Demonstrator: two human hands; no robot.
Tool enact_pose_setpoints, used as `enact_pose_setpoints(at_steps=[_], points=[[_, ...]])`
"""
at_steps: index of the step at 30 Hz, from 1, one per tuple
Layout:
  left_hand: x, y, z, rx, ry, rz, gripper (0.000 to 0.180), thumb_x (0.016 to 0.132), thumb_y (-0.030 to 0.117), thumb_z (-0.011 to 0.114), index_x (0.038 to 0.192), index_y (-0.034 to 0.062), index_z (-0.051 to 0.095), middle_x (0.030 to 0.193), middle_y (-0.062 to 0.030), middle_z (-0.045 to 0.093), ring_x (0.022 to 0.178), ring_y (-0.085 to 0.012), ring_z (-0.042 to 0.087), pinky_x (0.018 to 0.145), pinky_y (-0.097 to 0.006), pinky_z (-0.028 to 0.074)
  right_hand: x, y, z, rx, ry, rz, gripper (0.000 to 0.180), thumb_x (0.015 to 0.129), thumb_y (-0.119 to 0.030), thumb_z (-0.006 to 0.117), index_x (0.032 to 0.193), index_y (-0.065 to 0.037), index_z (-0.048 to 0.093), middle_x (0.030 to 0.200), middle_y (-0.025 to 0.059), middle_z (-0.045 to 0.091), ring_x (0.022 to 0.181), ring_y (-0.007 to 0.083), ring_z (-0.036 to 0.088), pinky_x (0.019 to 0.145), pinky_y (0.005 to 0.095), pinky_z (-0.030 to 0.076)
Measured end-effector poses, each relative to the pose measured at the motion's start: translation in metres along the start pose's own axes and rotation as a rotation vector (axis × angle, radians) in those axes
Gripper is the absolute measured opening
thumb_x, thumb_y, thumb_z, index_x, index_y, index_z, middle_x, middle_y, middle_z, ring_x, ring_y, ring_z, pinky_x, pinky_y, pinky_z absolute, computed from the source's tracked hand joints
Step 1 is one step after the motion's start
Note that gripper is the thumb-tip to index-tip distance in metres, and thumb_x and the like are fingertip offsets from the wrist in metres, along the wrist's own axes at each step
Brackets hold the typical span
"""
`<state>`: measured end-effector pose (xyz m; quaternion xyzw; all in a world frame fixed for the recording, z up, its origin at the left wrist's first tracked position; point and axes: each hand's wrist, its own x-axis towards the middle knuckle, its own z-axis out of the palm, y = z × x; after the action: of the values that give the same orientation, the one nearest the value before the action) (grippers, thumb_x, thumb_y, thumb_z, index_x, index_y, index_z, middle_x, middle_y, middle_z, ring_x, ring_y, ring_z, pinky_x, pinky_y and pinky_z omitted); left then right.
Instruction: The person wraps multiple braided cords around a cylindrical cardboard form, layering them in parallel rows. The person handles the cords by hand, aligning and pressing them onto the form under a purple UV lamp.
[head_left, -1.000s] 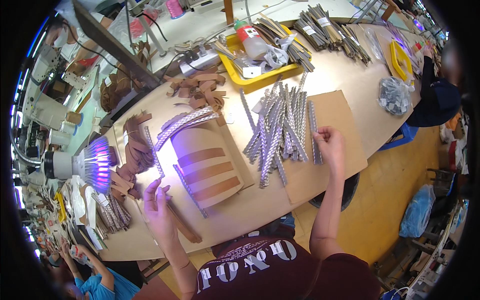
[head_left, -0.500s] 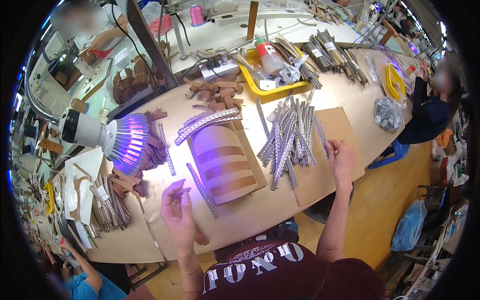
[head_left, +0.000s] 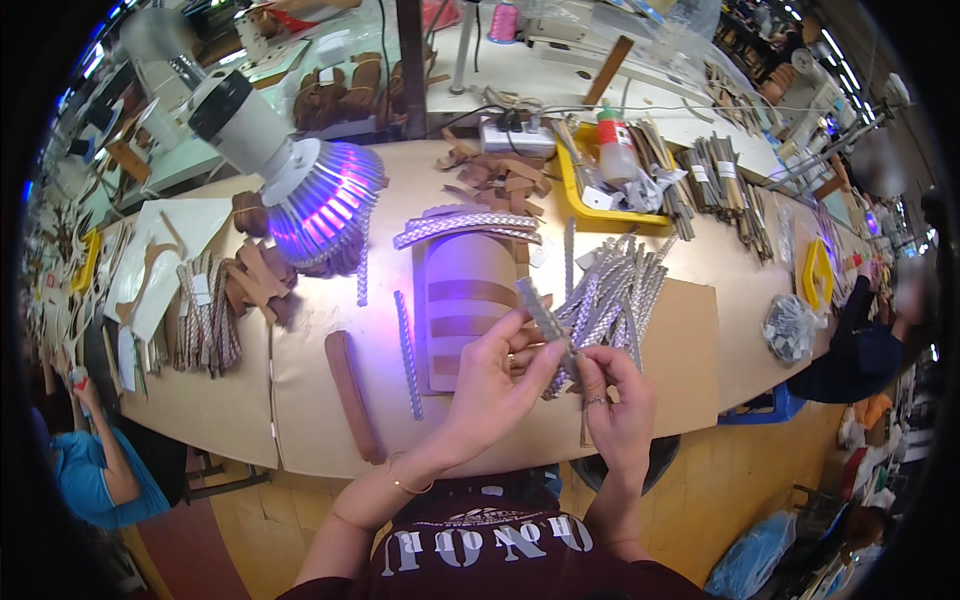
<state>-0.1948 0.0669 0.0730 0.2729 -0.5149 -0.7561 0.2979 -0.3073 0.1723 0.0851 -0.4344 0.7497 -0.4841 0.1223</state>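
Note:
My left hand (head_left: 500,378) and my right hand (head_left: 618,402) meet in the middle over the table, both closed on one grey braided strip (head_left: 541,308). The strip slants up to the left out of the fingers. Just behind it lies a loose pile of silver braided strips (head_left: 620,285). Left of the pile is a tan curved form (head_left: 468,268) with brown bands across it, partly hidden by my left hand. More braided strips (head_left: 465,230) lie across its far end. A single braided strip (head_left: 407,350) lies along its left side.
A lamp with a ribbed head (head_left: 325,195) hangs over the left of the table. Brown leather pieces (head_left: 510,185) and a yellow tray (head_left: 610,220) with a bottle are at the back. A folded brown strap (head_left: 352,398) lies front left; cardboard (head_left: 685,350) lies right.
My right hand has brought the strip leftward from beside the pile. My left hand has moved right and now grips it too. The whole view has shifted.

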Motion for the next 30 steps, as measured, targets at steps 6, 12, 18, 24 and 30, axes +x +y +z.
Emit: enact_pose_setpoints(at_steps=[6,12,18,24,30], points=[[0.009,-0.005,-0.001,-0.152,-0.040,-0.055,0.031,0.097,0.005,0.060,0.125,-0.0088,0.054,0.101,-0.0126,0.071,0.087,-0.0106,0.067,0.078,-0.023,0.057,-0.004,0.014,0.002,0.034,0.162,0.045,0.013,0.091,-0.004,0.069,0.103,0.002,0.069,0.080,0.0131,0.071,0.062,0.0150,0.066,0.058,0.0265,0.050],[0.016,-0.003,0.004,-0.055,0.016,-0.049,0.045,0.097,0.007,0.062,0.137,-0.0077,0.048,0.097,-0.0109,0.071,0.083,-0.0130,0.069,0.076,-0.026,0.059,-0.004,0.019,0.003,-0.167,0.419,-0.057,0.019,0.094,-0.003,0.064,0.112,0.003,0.068,0.087,0.0144,0.071,0.064,0.0157,0.067,0.060,0.0270,0.053],[0.029,0.013,-0.001,0.201,0.029,-0.029,0.040,0.095,0.006,0.063,0.132,-0.0070,0.053,0.092,-0.0090,0.071,0.079,-0.0083,0.066,0.075,-0.022,0.056,0.003,0.031,-0.040,0.377,0.434,0.248,0.032,0.100,-0.005,0.055,0.130,0.006,0.052,0.088,0.0117,0.068,0.077,0.0161,0.069,0.073,0.0276,0.057],[0.044,0.002,0.029,0.389,-0.140,0.020,0.059,0.096,0.007,0.060,0.145,-0.0116,0.032,0.123,-0.0295,0.061,0.118,-0.0303,0.061,0.095,-0.034,0.054,-0.002,0.028,-0.063,0.559,0.424,0.219,0.055,0.097,-0.004,0.058,0.145,-0.001,0.032,0.109,0.0214,0.065,0.090,0.0261,0.071,0.077,0.0302,0.058],[0.018,0.010,0.021,0.336,-0.341,-0.121,0.059,0.098,0.007,0.057,0.149,-0.0070,0.030,0.134,-0.0263,0.055,0.122,-0.0259,0.058,0.098,-0.033,0.050,0.006,0.012,-0.040,0.640,0.474,0.178,0.064,0.095,0.001,0.058,0.149,-0.006,0.024,0.115,0.0195,0.058,0.094,0.0288,0.071,0.083,0.0337,0.060]])
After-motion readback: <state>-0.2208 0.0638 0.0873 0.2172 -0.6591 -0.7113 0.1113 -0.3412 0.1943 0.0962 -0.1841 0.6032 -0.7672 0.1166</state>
